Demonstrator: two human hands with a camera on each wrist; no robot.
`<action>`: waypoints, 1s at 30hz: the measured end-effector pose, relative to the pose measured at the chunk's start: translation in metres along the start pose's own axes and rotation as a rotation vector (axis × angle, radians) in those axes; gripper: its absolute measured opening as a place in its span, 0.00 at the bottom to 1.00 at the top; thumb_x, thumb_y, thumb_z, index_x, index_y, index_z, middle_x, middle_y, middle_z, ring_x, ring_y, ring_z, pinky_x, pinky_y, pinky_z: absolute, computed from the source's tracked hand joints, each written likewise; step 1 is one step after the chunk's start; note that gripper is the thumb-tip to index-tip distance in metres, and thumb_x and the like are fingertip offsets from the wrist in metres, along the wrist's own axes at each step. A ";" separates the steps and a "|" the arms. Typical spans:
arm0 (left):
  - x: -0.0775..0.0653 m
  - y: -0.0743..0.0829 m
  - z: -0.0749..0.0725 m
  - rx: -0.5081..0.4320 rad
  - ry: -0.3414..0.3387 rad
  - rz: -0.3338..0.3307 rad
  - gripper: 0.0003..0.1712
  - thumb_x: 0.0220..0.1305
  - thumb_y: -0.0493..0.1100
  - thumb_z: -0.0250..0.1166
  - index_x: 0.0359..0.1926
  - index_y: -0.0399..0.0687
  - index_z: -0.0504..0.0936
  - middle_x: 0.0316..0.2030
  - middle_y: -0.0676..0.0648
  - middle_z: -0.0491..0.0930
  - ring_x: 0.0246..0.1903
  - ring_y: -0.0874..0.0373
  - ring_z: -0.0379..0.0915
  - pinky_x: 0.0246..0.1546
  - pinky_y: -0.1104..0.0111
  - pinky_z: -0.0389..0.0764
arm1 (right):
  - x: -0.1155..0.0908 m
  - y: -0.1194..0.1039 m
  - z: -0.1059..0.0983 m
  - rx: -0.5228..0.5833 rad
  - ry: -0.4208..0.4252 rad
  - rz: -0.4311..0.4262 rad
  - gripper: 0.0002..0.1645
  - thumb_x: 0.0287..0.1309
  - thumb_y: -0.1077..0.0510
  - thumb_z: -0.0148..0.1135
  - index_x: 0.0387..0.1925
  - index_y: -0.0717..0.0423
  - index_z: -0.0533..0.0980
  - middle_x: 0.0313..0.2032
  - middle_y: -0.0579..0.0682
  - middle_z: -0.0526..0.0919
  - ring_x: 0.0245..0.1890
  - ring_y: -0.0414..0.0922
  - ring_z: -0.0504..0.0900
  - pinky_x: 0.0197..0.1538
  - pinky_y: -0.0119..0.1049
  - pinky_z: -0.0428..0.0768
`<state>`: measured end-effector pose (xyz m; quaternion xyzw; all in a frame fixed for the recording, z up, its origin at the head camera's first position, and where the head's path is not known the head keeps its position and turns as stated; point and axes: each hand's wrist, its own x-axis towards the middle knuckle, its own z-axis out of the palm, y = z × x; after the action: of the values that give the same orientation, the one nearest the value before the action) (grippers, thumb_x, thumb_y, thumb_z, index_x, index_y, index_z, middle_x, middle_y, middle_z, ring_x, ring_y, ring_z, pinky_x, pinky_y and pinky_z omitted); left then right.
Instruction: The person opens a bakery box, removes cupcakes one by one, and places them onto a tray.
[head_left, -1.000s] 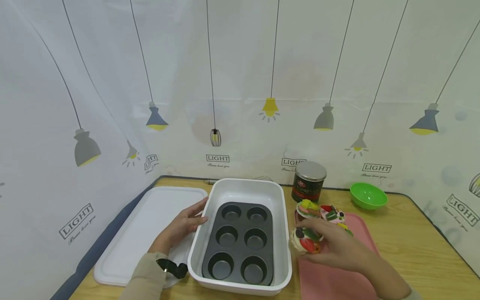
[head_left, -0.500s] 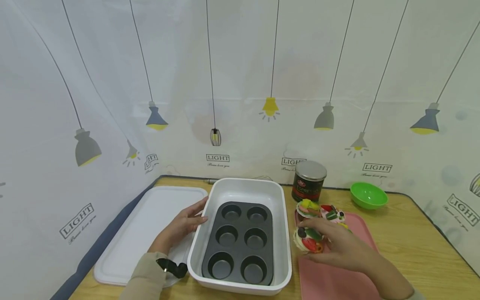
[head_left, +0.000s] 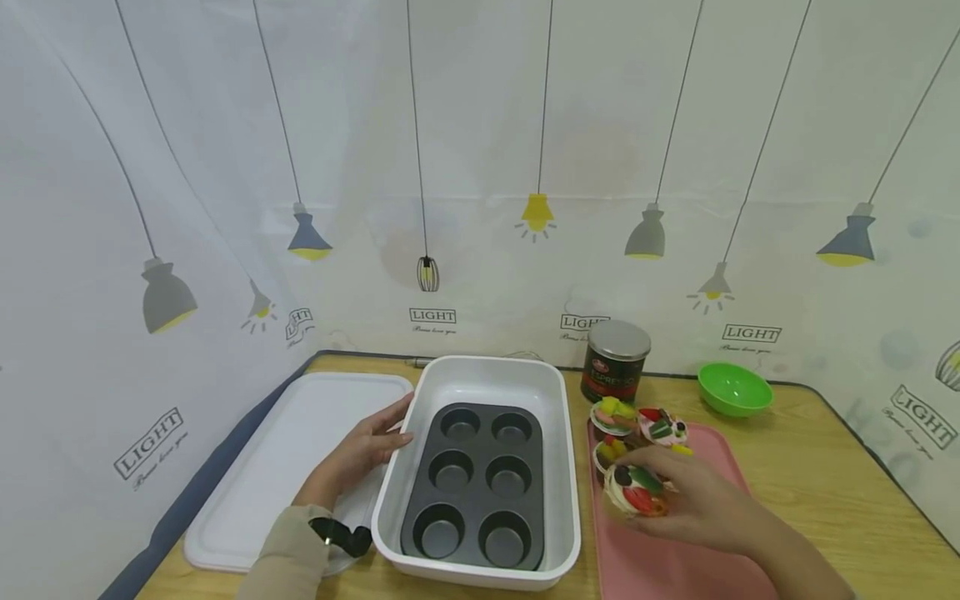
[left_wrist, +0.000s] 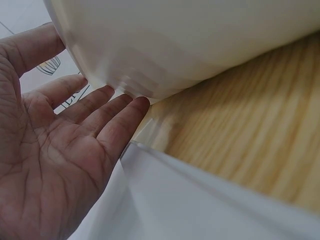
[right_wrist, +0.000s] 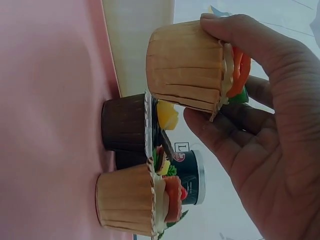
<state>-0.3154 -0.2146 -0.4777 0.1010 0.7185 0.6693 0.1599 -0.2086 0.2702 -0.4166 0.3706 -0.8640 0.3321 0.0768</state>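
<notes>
My right hand [head_left: 697, 496] pinches a toy cupcake [head_left: 633, 492] between thumb and fingers, above the pink tray [head_left: 645, 562]. In the right wrist view that cupcake [right_wrist: 185, 65] has a tan pleated cup and fruit toppings. Several other cupcakes [head_left: 613, 415] stand on the tray beyond it, in brown and tan cups. A deep white baking dish [head_left: 480, 383] holds a dark muffin pan [head_left: 480, 492] with hollow cups. At the dish's left side, my left hand [head_left: 358, 454] touches the outer wall with extended fingertips [left_wrist: 142, 102], its thumb by the rim.
A black espresso tin [head_left: 617, 362] with a silver lid stands behind the tray. Farther right is a green bowl [head_left: 735, 390]. On the left lies a white board [head_left: 292, 467], partly under my left forearm. A whisk handle [head_left: 418, 362] shows behind the dish.
My right hand has shifted right and slightly toward me with the cupcake, away from the dish, uncovering another cupcake behind it. The left hand keeps its place at the dish.
</notes>
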 end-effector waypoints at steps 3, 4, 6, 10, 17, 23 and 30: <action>0.000 0.000 -0.001 -0.003 0.004 -0.003 0.42 0.66 0.42 0.65 0.78 0.64 0.59 0.77 0.53 0.56 0.74 0.46 0.54 0.60 0.53 0.77 | -0.002 0.002 -0.002 0.033 -0.023 0.030 0.32 0.53 0.43 0.76 0.58 0.41 0.74 0.53 0.36 0.80 0.51 0.39 0.81 0.52 0.37 0.83; 0.000 0.000 -0.001 -0.001 0.004 -0.004 0.42 0.67 0.42 0.65 0.78 0.64 0.59 0.77 0.53 0.56 0.75 0.46 0.54 0.60 0.53 0.77 | -0.002 0.003 -0.003 0.043 -0.034 0.044 0.32 0.53 0.43 0.76 0.58 0.41 0.74 0.53 0.36 0.80 0.50 0.39 0.82 0.52 0.37 0.83; 0.000 0.000 -0.002 -0.001 0.007 -0.005 0.42 0.67 0.42 0.65 0.77 0.65 0.60 0.77 0.54 0.56 0.74 0.46 0.54 0.60 0.53 0.77 | -0.003 0.004 -0.003 0.046 -0.060 0.083 0.32 0.53 0.42 0.76 0.58 0.40 0.75 0.53 0.35 0.80 0.50 0.38 0.81 0.50 0.35 0.83; -0.001 0.000 -0.002 0.000 0.003 -0.001 0.42 0.67 0.43 0.65 0.77 0.66 0.60 0.77 0.55 0.56 0.74 0.46 0.54 0.59 0.53 0.78 | -0.004 0.005 -0.001 0.037 -0.131 0.164 0.32 0.51 0.40 0.76 0.57 0.37 0.76 0.52 0.34 0.80 0.47 0.37 0.79 0.47 0.31 0.81; -0.003 0.001 -0.001 0.007 -0.003 0.000 0.42 0.67 0.43 0.65 0.77 0.67 0.59 0.77 0.55 0.56 0.74 0.46 0.54 0.59 0.53 0.77 | -0.004 0.007 0.004 -0.029 -0.195 0.209 0.31 0.50 0.37 0.76 0.56 0.34 0.77 0.54 0.36 0.80 0.50 0.36 0.77 0.50 0.32 0.79; -0.003 0.001 -0.001 0.011 0.000 0.003 0.42 0.66 0.44 0.65 0.77 0.67 0.59 0.77 0.55 0.56 0.75 0.46 0.53 0.60 0.52 0.77 | -0.005 0.009 0.007 -0.025 -0.243 0.221 0.33 0.50 0.35 0.75 0.56 0.35 0.77 0.55 0.36 0.80 0.51 0.35 0.77 0.53 0.32 0.78; -0.003 0.002 0.001 0.013 0.005 0.003 0.42 0.66 0.44 0.65 0.77 0.68 0.60 0.76 0.55 0.57 0.74 0.47 0.54 0.60 0.53 0.77 | -0.005 0.009 0.007 0.008 -0.288 0.237 0.34 0.50 0.34 0.74 0.58 0.36 0.77 0.57 0.38 0.80 0.53 0.37 0.76 0.55 0.33 0.78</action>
<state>-0.3129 -0.2147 -0.4753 0.1012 0.7231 0.6651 0.1565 -0.2104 0.2734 -0.4291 0.3106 -0.9022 0.2857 -0.0890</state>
